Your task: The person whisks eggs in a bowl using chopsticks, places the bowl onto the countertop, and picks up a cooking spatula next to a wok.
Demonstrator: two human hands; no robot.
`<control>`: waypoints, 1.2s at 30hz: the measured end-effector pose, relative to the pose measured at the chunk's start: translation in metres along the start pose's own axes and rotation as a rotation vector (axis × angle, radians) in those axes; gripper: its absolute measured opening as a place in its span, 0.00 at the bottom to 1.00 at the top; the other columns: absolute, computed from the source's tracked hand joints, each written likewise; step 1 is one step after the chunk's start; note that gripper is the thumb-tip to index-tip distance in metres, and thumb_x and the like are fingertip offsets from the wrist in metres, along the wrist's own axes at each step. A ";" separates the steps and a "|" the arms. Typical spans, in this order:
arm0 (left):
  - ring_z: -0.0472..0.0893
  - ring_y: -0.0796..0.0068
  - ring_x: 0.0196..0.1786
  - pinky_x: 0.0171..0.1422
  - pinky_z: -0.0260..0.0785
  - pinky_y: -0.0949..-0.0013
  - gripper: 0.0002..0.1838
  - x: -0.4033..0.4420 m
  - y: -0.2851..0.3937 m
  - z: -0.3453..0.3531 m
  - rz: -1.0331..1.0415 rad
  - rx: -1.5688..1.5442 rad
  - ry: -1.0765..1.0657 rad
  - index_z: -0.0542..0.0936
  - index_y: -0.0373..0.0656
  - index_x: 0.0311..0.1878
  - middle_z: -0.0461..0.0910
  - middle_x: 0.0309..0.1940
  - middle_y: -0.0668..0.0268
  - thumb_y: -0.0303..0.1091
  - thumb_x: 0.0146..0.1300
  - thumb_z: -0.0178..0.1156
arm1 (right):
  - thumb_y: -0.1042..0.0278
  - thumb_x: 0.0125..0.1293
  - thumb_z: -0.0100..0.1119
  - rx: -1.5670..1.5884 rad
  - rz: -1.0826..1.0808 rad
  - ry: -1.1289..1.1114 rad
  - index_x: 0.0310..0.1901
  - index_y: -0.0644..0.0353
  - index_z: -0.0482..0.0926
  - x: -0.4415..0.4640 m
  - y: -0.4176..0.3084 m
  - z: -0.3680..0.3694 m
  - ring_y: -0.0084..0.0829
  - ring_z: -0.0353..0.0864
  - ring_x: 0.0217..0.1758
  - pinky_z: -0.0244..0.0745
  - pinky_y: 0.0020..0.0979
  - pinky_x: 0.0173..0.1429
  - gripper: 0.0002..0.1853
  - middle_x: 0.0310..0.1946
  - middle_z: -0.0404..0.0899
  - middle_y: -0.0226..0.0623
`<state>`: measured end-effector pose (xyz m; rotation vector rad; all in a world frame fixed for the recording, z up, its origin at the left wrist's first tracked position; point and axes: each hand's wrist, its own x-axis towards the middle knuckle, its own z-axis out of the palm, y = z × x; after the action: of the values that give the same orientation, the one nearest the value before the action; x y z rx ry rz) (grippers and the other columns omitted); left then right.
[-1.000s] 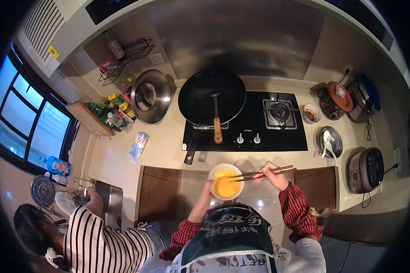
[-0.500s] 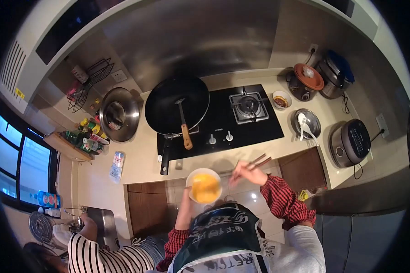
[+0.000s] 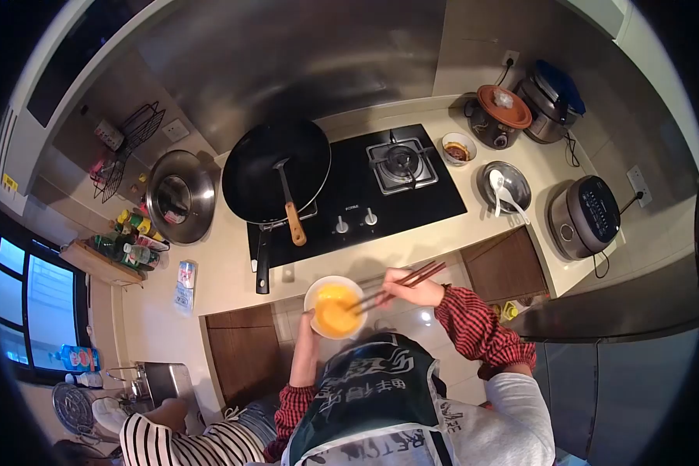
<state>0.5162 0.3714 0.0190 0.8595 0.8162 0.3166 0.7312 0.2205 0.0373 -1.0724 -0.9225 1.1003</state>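
Observation:
A white bowl [image 3: 311, 293] of beaten egg [image 3: 335, 312] is in my left hand [image 3: 307, 329], whose fingers grip its left side in front of my apron. The yellow liquid looks streaky and unevenly mixed. My right hand [image 3: 412, 288] is closed around brown chopsticks [image 3: 426, 273]. Their tips reach over the bowl's right rim into the egg, and the thick ends point up to the right. Ahead of the bowl, on the stove, sits a black wok [image 3: 241, 175] with a wooden-handled spatula [image 3: 296, 225] lying in it.
Along the counter [image 3: 380, 258] to the right stand a small bowl of sauce [image 3: 458, 147], a metal bowl with white spoons [image 3: 505, 186], a clay-lidded pot [image 3: 499, 116] and a rice cooker [image 3: 586, 217]. Seasoning bottles [image 3: 136, 241] are at left. A person in a striped top [image 3: 186, 443] is by the sink [image 3: 171, 384].
The chopsticks, held off to the right of the bowl before, now have their tips in the egg. My right hand has shifted left. The whole view has turned slightly.

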 end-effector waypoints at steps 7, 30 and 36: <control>0.68 0.67 0.55 0.57 0.61 0.65 0.29 -0.008 0.004 0.008 -0.011 0.007 0.012 0.62 0.35 0.56 0.67 0.52 0.57 0.47 0.56 0.46 | 0.69 0.66 0.38 0.110 -0.107 0.084 0.33 0.64 0.65 -0.007 -0.005 0.000 0.32 0.78 0.34 0.75 0.31 0.39 0.08 0.31 0.76 0.44; 0.66 0.69 0.57 0.60 0.57 0.66 0.30 -0.024 0.026 0.028 -0.075 -0.060 -0.055 0.60 0.35 0.57 0.65 0.54 0.59 0.48 0.58 0.43 | 0.70 0.65 0.39 0.035 -0.044 0.110 0.33 0.65 0.65 -0.006 -0.023 0.001 0.33 0.78 0.34 0.76 0.30 0.37 0.08 0.33 0.76 0.48; 0.65 0.70 0.57 0.60 0.56 0.66 0.29 -0.026 0.029 0.028 -0.118 -0.079 -0.031 0.60 0.35 0.56 0.66 0.53 0.58 0.47 0.59 0.43 | 0.70 0.65 0.40 0.051 0.036 0.039 0.33 0.64 0.64 -0.005 -0.007 -0.006 0.34 0.78 0.35 0.76 0.30 0.36 0.06 0.33 0.76 0.48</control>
<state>0.5215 0.3602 0.0657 0.7374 0.8174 0.2293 0.7370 0.2137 0.0421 -1.0685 -0.8428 1.1238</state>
